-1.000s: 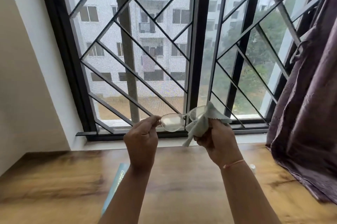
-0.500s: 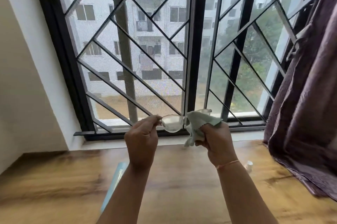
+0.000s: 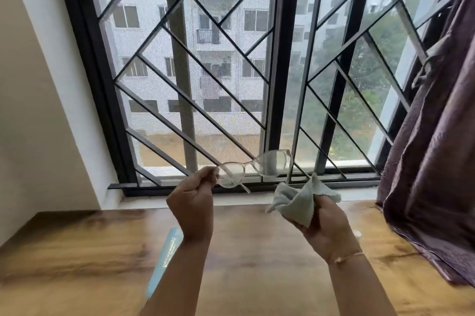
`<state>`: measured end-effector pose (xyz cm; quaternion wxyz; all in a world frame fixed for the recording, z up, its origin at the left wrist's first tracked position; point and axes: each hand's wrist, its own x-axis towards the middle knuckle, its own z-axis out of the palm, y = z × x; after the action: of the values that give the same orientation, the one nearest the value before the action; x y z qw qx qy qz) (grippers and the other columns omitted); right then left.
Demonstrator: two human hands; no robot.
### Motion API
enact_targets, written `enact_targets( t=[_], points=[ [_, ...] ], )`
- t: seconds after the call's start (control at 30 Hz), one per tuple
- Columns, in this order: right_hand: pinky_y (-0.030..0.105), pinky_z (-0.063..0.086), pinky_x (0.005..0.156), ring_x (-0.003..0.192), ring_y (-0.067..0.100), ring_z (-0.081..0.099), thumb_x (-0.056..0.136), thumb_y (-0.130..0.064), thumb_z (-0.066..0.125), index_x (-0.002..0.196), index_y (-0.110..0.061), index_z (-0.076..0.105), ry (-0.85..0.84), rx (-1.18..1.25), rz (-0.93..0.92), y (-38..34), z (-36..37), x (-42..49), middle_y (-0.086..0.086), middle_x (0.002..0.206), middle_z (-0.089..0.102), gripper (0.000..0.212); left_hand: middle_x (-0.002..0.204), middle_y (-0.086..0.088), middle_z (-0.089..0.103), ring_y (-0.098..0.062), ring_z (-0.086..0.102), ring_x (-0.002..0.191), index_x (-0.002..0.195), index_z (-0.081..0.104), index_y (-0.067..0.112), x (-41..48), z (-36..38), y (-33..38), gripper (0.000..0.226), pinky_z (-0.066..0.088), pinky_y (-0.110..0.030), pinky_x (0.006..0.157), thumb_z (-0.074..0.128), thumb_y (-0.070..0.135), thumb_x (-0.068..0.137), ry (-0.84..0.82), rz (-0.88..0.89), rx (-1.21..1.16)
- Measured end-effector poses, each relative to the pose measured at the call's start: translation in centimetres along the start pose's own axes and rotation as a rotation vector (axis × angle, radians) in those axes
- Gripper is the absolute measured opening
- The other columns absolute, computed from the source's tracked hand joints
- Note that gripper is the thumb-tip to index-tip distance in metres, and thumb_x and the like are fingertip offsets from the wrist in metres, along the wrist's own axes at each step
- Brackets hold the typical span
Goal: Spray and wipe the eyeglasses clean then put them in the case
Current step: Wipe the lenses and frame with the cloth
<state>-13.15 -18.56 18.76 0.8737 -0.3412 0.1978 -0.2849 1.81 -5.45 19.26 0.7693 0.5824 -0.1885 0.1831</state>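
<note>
Clear-framed eyeglasses (image 3: 257,168) are held up in front of the window, their temples unfolded. My left hand (image 3: 192,202) pinches them at the left lens's outer edge. My right hand (image 3: 323,223) grips a crumpled pale green cloth (image 3: 300,200), lower and to the right of the glasses and apart from them. A light blue case (image 3: 164,261) lies on the wooden table (image 3: 77,251) below, partly hidden by my left forearm. A small white object (image 3: 357,233) peeks out behind my right wrist; what it is I cannot tell.
A barred window (image 3: 231,71) with a black frame fills the back, its white sill along the table's far edge. A purple curtain (image 3: 437,161) hangs at the right and drapes onto the table. A beige wall (image 3: 30,110) stands at the left.
My right hand has pulled the cloth off the right lens and moved down and to the right. The glasses now show both lenses uncovered. My left hand keeps its hold.
</note>
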Motion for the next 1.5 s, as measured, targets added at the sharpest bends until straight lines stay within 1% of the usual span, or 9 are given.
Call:
enact_targets(
  t=[0.1,0.23,0.37,0.53,0.7,0.87,1.2,1.33,1.5],
  points=[
    [0.058,0.048,0.087,0.083,0.038,0.062,0.076,-0.017,0.057,0.118,0.0,0.05,-0.103,-0.027,0.066,2.1,0.3,-0.3,0.03,0.108,0.059,0.046,0.054,0.004,0.066,-0.008,0.063,0.058,0.077,0.071,-0.002,-0.7,1.5,1.2,0.023,0.058,-0.026,0.064,0.058,-0.02,0.075,0.043,-0.42,-0.365],
    [0.049,0.054,0.077,0.081,0.035,0.064,0.085,-0.011,0.055,0.105,0.01,0.057,-0.144,-0.157,0.017,4.1,1.8,-0.6,0.028,0.1,0.064,0.029,0.054,-0.008,0.066,-0.02,0.066,0.056,0.072,0.065,-0.003,-2.2,2.5,2.1,0.021,0.059,-0.028,0.063,0.052,-0.019,0.078,0.004,-0.783,-0.623],
    [0.036,0.052,0.062,0.069,0.029,0.054,0.078,0.006,0.056,0.088,0.006,0.062,-0.177,-0.171,-0.175,4.6,2.9,-0.3,0.022,0.079,0.057,0.011,0.058,-0.012,0.067,-0.021,0.067,0.054,0.074,0.063,-0.004,-3.3,2.8,2.3,0.017,0.057,-0.029,0.061,0.05,-0.014,0.08,-0.043,-0.968,-0.738],
    [0.029,0.051,0.052,0.059,0.021,0.055,0.078,0.02,0.047,0.093,0.004,0.068,-0.2,-0.179,-0.374,4.0,3.5,-0.6,0.016,0.07,0.059,0.03,0.064,-0.015,0.068,-0.02,0.067,0.051,0.077,0.063,-0.003,-3.9,2.7,1.6,0.017,0.058,-0.028,0.051,0.049,-0.009,0.084,-0.121,-1.137,-0.836],
    [0.038,0.049,0.055,0.058,0.027,0.054,0.065,0.001,0.055,0.079,0.003,0.066,-0.026,-0.319,-0.474,3.9,2.6,0.1,0.02,0.065,0.057,0.018,0.068,-0.019,0.07,-0.024,0.069,0.058,0.086,0.062,-0.006,-3.8,1.8,0.9,0.014,0.057,-0.028,0.049,0.048,-0.01,0.087,-0.306,-1.207,-0.697],
    [0.049,0.054,0.052,0.051,0.031,0.061,0.066,-0.015,0.062,0.067,-0.01,0.068,0.161,-0.73,-0.645,2.1,1.1,0.3,0.015,0.053,0.058,0.008,0.08,-0.016,0.069,-0.025,0.067,0.068,0.102,0.061,-0.01,-1.4,-0.8,-0.1,0.024,0.058,-0.028,0.062,0.055,-0.016,0.079,-0.296,-0.891,-0.318],
    [0.02,0.042,0.04,0.04,0.019,0.057,0.074,-0.022,0.059,0.049,-0.004,0.053,0.206,-1.101,-0.877,-0.3,1.6,-1.0,0.011,0.047,0.058,0.031,0.099,0.0,0.071,0.005,0.061,0.084,0.101,0.072,0.007,4.1,-1.4,3.0,0.04,0.043,-0.002,0.076,0.071,-0.006,0.063,-0.568,0.471,0.446],
    [0.017,0.039,0.041,0.042,0.013,0.053,0.075,-0.029,0.057,0.048,-0.009,0.054,0.171,-1.207,-1.056,-0.7,1.7,-0.9,0.0,0.04,0.052,0.033,0.077,-0.005,0.074,-0.015,0.07,0.068,0.094,0.074,0.009,4.0,-1.3,2.5,0.031,0.05,-0.029,0.067,0.061,0.002,0.066,-0.565,0.547,0.502],
    [0.016,0.042,0.051,0.051,0.005,0.053,0.074,-0.023,0.061,0.064,-0.009,0.069,0.165,-1.211,-1.245,-1.5,1.2,-0.8,-0.01,0.058,0.056,0.019,0.077,-0.004,0.072,-0.006,0.06,0.077,0.087,0.075,0.005,3.6,-1.2,2.7,0.024,0.04,0.0,0.072,0.062,0.002,0.067,-0.582,0.53,0.425]
  ],
)
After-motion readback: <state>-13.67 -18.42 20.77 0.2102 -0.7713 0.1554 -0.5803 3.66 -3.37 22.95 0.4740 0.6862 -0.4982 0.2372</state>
